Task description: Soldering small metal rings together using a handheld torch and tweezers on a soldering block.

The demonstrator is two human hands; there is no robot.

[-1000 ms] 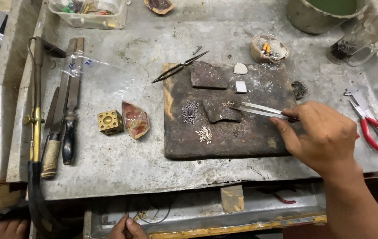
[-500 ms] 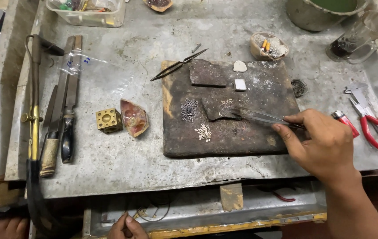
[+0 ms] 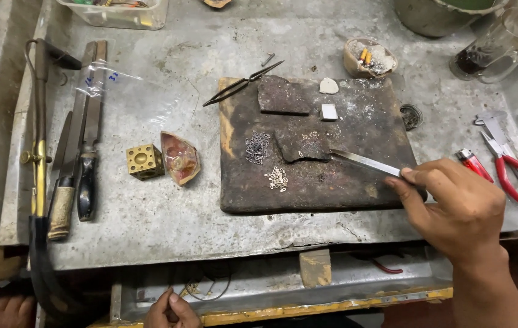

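My right hand (image 3: 453, 203) pinches tweezers (image 3: 365, 162) low, tips at charred slab (image 3: 298, 146); left hand (image 3: 171, 310) curled, seemingly empty, below the desk (image 3: 149, 225).

Charred dark-brown soldering block (image 3: 356, 182), speckled white. Silver tweezers (image 3: 365, 162). Brass-yellow dapping cube (image 3: 145, 161). Red-handled pliers (image 3: 514, 173); red lighter (image 3: 473, 164). Grey, stained counter (image 3: 168, 79). Mottled reddish shell (image 3: 179, 158).

A worker's bare right hand (image 3: 453, 203) and forearm, seen from above: no glove, no sleeve reaching the wrist, no ring or watch in sight, the fingers (image 3: 419, 179) short-nailed. At the lower edge, the left hand (image 3: 171, 311) shows only partly, likewise ungloved, with one pale trimmed nail visible; its wrist lies out of frame.
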